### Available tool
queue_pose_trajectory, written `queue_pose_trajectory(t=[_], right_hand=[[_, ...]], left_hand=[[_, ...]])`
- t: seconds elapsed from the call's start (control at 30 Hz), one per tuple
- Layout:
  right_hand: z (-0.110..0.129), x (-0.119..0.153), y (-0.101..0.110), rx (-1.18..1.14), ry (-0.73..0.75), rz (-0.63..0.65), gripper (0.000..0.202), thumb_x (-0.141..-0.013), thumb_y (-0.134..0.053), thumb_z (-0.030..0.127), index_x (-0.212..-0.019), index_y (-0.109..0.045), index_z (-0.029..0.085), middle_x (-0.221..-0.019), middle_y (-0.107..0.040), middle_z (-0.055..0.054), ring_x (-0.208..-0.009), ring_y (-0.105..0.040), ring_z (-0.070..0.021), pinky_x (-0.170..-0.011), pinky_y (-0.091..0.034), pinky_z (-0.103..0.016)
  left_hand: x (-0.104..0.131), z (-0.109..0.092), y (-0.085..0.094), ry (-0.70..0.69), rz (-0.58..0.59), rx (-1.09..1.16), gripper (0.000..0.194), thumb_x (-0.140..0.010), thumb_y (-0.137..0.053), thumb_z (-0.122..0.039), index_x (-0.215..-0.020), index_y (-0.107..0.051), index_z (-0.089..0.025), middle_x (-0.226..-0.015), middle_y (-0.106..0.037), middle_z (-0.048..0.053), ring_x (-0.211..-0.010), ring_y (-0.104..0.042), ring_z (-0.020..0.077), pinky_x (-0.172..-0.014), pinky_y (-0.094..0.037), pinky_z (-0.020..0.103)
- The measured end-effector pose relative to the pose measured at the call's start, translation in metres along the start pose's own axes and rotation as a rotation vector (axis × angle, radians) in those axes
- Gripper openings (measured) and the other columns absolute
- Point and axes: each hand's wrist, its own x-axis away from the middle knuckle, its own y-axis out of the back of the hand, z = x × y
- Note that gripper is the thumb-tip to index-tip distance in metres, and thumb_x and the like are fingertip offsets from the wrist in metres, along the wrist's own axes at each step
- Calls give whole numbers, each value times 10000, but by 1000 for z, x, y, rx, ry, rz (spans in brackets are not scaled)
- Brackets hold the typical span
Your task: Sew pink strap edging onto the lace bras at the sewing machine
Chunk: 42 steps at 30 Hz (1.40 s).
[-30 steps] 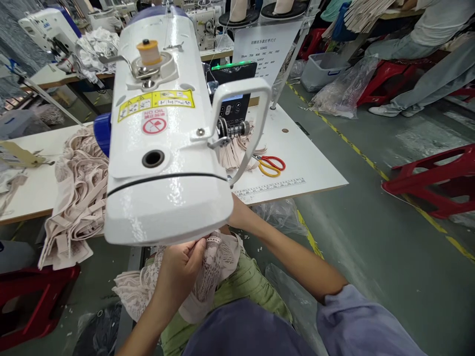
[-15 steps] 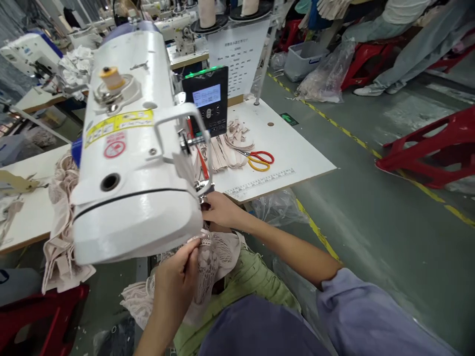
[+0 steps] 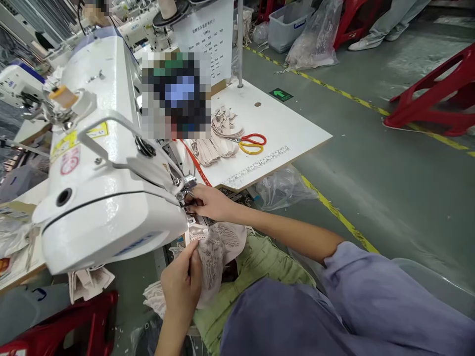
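A piece of beige lace garment hangs from under the needle area of a white sewing machine and drapes over my lap. My left hand pinches its trimmed upper edge between thumb and fingers, just in front of the presser foot. Close behind the needle, my right hand has its fingers curled in beside the metal parts. The machine partly covers those fingertips, so what they grip is hidden.
On the white tabletop lie scissors with red and yellow handles, beige strips and a printed ruler. A red ribbon runs beside the machine. Red stools stand on the floor; a person's legs show behind.
The view has shifted and turned, so the machine head now appears farther left. My left hand still pinches the lace, and my right hand stays by the needle.
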Motion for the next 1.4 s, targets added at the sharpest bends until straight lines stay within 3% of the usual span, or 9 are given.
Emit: queue_pose_trajectory(t=[0.27, 0.5, 0.63, 0.77, 0.9, 1.1, 1.4], right_hand=[[-4, 3, 0, -39, 18, -3, 57, -819, -672, 133, -818, -620, 156, -956, -573, -27, -827, -539, -140, -722, -412, -249], [-4, 4, 5, -62, 33, -8, 51, -840, -657, 175, -829, -611, 155, -947, -560, -18, -796, -527, -127, -707, -398, -241], [-6, 3, 6, -53, 38, -20, 37, -822, -640, 140, -830, -611, 163, -960, -574, -18, -795, -530, -131, -711, -396, -242], [-6, 3, 6, -50, 45, -34, 65, -809, -629, 117, -847, -608, 166, -963, -578, -17, -798, -529, -132, -709, -394, -238], [0, 4, 7, -43, 19, -31, 64, -803, -617, 110, -788, -588, 164, -919, -564, -9, -773, -514, -130, -689, -380, -239], [9, 5, 8, -6, -41, -2, 126, -784, -597, 118, -696, -527, 173, -875, -553, -9, -753, -493, -138, -673, -355, -252], [9, -2, 8, 92, -91, 46, 126, -776, -558, 164, -687, -472, 189, -831, -520, -15, -715, -472, -152, -602, -321, -262]], left_hand=[[0, 1, -8, -124, -34, -91, 272, -961, -480, -256, -1061, -719, -175, -695, -755, 21, -506, -651, 130, -472, -393, 214], [-1, 1, -14, -167, -30, -158, 297, -968, -462, -268, -1097, -712, -172, -791, -781, 49, -563, -691, 146, -490, -413, 213], [-1, 1, -14, -102, -16, -141, 314, -966, -468, -291, -1144, -704, -186, -839, -787, 62, -587, -705, 153, -473, -418, 203], [0, 2, -15, 45, -43, -71, 364, -966, -479, -314, -1278, -635, -211, -1051, -769, 84, -707, -737, 164, -486, -450, 187], [1, 5, -15, 115, -48, 27, 354, -969, -480, -311, -1274, -640, -232, -1163, -733, 74, -801, -744, 170, -533, -496, 188], [0, 4, -15, 178, -20, 113, 333, -959, -499, -292, -1239, -663, -218, -1037, -775, 49, -667, -732, 143, -521, -499, 182], [-5, 8, -16, 191, -11, 142, 315, -956, -491, -268, -1199, -690, -252, -1125, -749, 36, -863, -746, 171, -640, -541, 184]])
